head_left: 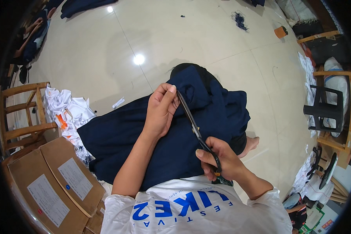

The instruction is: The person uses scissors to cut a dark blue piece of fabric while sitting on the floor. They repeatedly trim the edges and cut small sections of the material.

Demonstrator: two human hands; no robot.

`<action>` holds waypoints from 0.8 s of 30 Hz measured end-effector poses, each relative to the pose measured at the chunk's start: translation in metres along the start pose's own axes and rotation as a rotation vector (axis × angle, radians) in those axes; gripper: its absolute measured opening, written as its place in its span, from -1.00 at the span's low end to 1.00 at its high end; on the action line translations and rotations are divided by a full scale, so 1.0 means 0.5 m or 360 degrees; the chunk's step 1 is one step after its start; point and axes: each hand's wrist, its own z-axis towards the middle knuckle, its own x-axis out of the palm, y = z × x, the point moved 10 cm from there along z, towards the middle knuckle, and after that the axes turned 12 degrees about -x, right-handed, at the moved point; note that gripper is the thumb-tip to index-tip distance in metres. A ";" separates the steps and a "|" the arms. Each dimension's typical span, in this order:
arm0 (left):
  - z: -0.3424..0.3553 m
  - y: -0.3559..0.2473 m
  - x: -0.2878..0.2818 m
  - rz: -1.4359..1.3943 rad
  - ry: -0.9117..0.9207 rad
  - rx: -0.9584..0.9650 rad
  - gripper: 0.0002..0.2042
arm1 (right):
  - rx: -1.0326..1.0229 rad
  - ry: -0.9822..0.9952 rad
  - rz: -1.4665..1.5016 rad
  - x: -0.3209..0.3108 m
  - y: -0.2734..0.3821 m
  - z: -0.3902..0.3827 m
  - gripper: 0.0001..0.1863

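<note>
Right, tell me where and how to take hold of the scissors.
Grip the scissors by the black handles, coming from the person's right, as the right hand does; the long blades point up-left toward the left hand, so that end seems best avoided.

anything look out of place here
Yes: a tangle of dark thread lies loose on the floor, upper right, near an orange cylinder apparently on its side. A white scrap lies beyond the dark blue cloth. Thread and scrap look like litter.
</note>
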 end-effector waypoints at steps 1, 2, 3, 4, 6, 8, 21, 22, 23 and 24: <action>-0.001 0.000 0.000 -0.0015 -0.0009 0.0008 -0.90 | -0.0008 -0.0009 0.0001 0.000 0.002 0.002 -0.61; -0.001 -0.001 0.000 -0.0028 -0.0016 0.0016 -0.90 | -0.0017 -0.0018 0.0003 0.001 0.004 0.004 -0.61; -0.002 -0.001 0.000 -0.0041 -0.0023 0.0024 -0.90 | -0.0026 -0.0027 0.0006 0.001 0.005 0.005 -0.61; -0.003 0.000 0.001 -0.0045 -0.0020 0.0022 -0.90 | -0.0045 -0.0026 0.0023 0.002 0.005 0.006 -0.61; -0.005 0.002 0.003 -0.0053 -0.0013 0.0020 -0.89 | -0.0084 -0.0023 0.0057 0.003 0.006 0.008 -0.61; -0.003 0.006 -0.001 -0.0046 -0.0014 0.0012 -0.89 | -0.0087 -0.0027 0.0086 0.002 0.004 0.011 -0.61; -0.004 0.008 -0.003 0.0041 -0.0009 0.0061 -0.89 | -0.0086 -0.0063 0.0122 0.001 0.006 0.013 -0.65; -0.004 0.007 -0.002 0.0035 -0.0008 0.0064 -0.89 | -0.0087 -0.0065 0.0124 0.001 0.005 0.013 -0.65; -0.005 0.006 0.000 0.0030 -0.0008 0.0067 -0.89 | -0.0088 -0.0067 0.0125 0.001 0.004 0.012 -0.66; -0.005 0.005 0.001 0.0024 -0.0008 0.0070 -0.89 | -0.0089 -0.0069 0.0126 0.000 0.004 0.012 -0.66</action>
